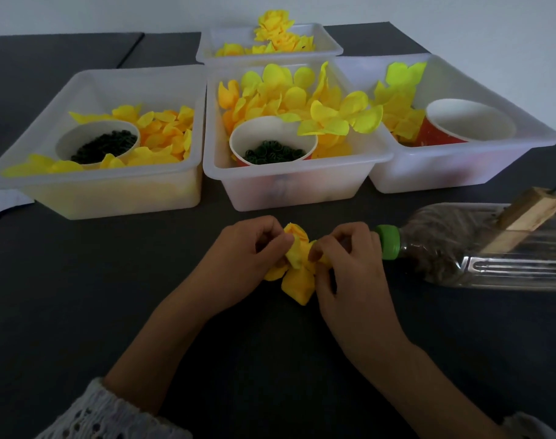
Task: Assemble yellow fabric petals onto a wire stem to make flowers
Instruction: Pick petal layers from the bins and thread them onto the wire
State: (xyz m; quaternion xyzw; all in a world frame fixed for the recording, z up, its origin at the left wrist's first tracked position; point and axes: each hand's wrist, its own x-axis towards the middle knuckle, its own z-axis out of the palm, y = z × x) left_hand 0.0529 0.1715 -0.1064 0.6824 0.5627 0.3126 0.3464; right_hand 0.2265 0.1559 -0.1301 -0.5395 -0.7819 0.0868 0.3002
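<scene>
No brand, label or writing can be read on anything here; a sheet of paper (4, 198) at the left edge shows only faint marks too small to make out.

Both hands meet low over the dark bench (112, 280), forearms coming in from the near edge and angled toward each other. The left hand (251, 248) has its fingers curled, its grip narrow and pinching the left side of a bunch of yellow petals (297, 264). The right hand (346, 258) is curled the same way, thumb and fingers pinching the bunch's right side. The petals sit between the two hands, some hanging down toward the bench. The wire stem cannot be seen.

Just right of the right hand lies a clear bottle (479, 248) on its side, green cap (388, 242) toward the hand, dark filling inside, a wooden block (530, 213) against it.

Behind stand four white tubs: the left tub (112, 191), middle tub (289, 191) and right tub (460, 172) hold loose petals and a paper cup each; the far tub (327, 42) holds yellow flowers.
</scene>
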